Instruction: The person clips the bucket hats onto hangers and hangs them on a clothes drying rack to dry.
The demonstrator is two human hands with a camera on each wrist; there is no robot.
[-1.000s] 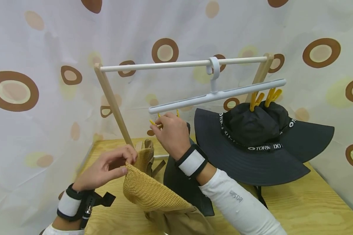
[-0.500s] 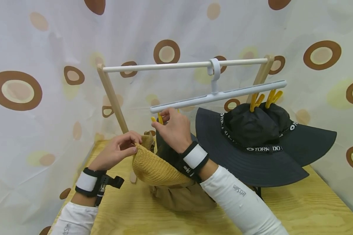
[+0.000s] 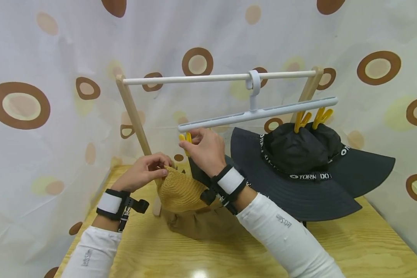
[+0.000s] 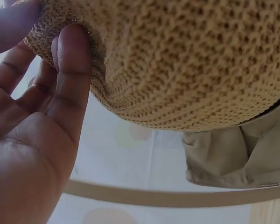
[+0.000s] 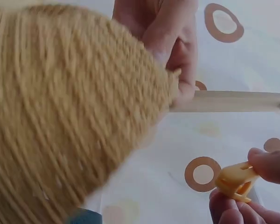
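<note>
My left hand [image 3: 142, 172] pinches the top of a yellow woven hat [image 3: 180, 191], its coarse knit filling much of the left wrist view. Khaki fabric [image 3: 201, 224] hangs below the woven part, just over the wooden table. Higher up, my right hand [image 3: 208, 148] pinches a yellow clothes peg [image 5: 235, 179] under the left end of a white hanger [image 3: 222, 121]. In the right wrist view the hat's pinched tip is apart from the peg. Whether the peg's jaws stand apart is hard to tell.
A rack with a white rail [image 3: 194, 78] bears the tilted hanger. At its right end, yellow pegs [image 3: 321, 117] hold a wide-brimmed black hat [image 3: 299, 150]. Dark fabric [image 3: 196, 170] shows behind my right hand. A patterned curtain [image 3: 55, 154] stands behind the wooden table [image 3: 333, 247].
My left hand has risen and moved right, lifting the woven hat towards the hanger's left end. My right hand has stayed near the peg, shifting slightly right.
</note>
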